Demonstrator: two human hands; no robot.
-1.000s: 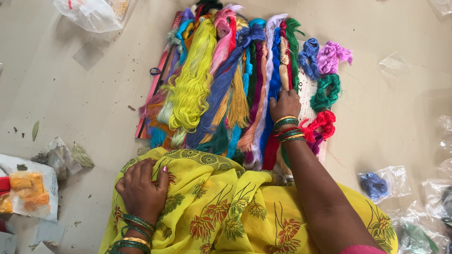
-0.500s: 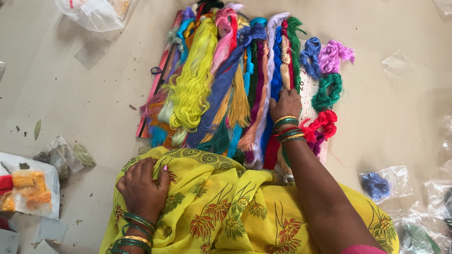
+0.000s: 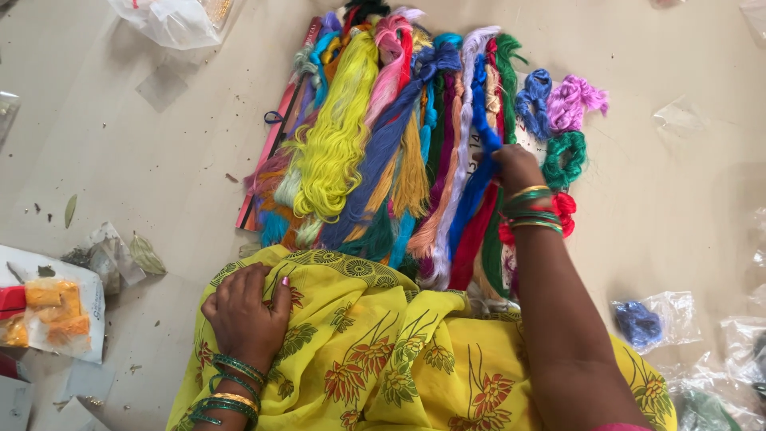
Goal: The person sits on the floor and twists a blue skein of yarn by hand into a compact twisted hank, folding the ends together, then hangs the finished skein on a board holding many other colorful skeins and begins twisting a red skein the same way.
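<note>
Item, step in hand: I judge this to be sorting through the thread skeins [image 3: 399, 136], which lie side by side in a fan on the floor [image 3: 144, 152] just beyond my knees. My right hand [image 3: 517, 166] sits on the pile at its right side, grip pinched narrow on a blue skein [image 3: 479, 104]; how firmly it holds I cannot tell, the fingertips being buried among the strands

Item, left hand [image 3: 246, 310]: flat and loose on the yellow printed cloth [image 3: 383, 351] over my lap, holding nothing

Item, next move, by my judgement: drawing the blue skein clear calls for a lift straight along its length, since purple, pink and red skeins press against it on both sides and loose strands would snag

Item, surroundings:
- big yellow skein [image 3: 335, 136], left of centre in the fan
- small coils set apart at the right edge: blue [image 3: 533, 100], lilac [image 3: 574, 100], green [image 3: 565, 156], red [image 3: 562, 215]
- pink flat packet [image 3: 275, 136] under the fan's left side
- clear bag with a blue skein [image 3: 642, 319], near my right elbow
- packet with orange contents [image 3: 52, 311], well apart at far left
- clear plastic bag [image 3: 171, 20], top left

Item, obstruction: my own forearm covers the right lower end of the fan
</note>
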